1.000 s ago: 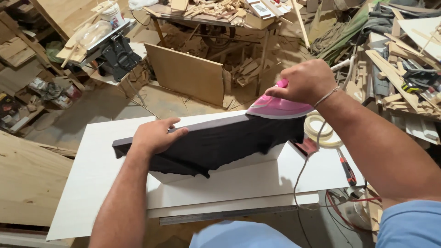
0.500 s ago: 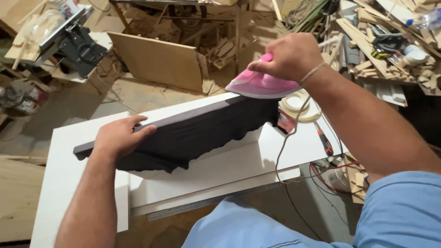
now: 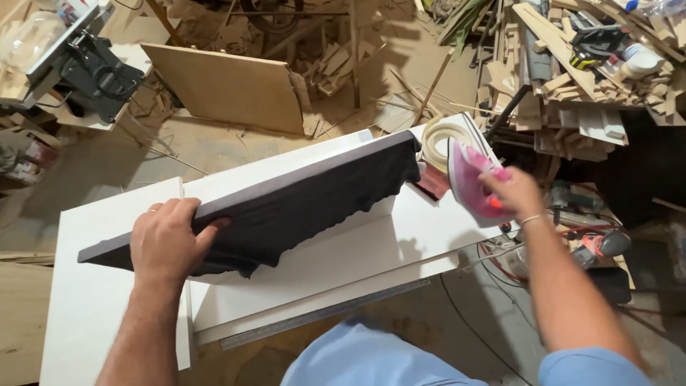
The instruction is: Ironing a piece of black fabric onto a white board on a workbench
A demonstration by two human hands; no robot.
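The left hand (image 3: pixel 166 239) clamps a long board (image 3: pixel 250 207) draped in dark, wrinkled fabric, standing on edge on the smooth white tabletop (image 3: pixel 93 300). Past the board's far end, the right hand (image 3: pixel 516 193) grips a glossy pink clothes iron (image 3: pixel 468 179), tipped up beside a pale coiled roll of edge banding (image 3: pixel 437 136).

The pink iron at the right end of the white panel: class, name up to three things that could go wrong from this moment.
1. The right hand holds the pink iron tilted near the panel's edge; it may slip off or burn skin.
2. Its cord hangs off the white panel towards a cluttered floor, so it could snag.
3. The left hand alone steadies the board under the dark cloth, which stands on edge and might tip.
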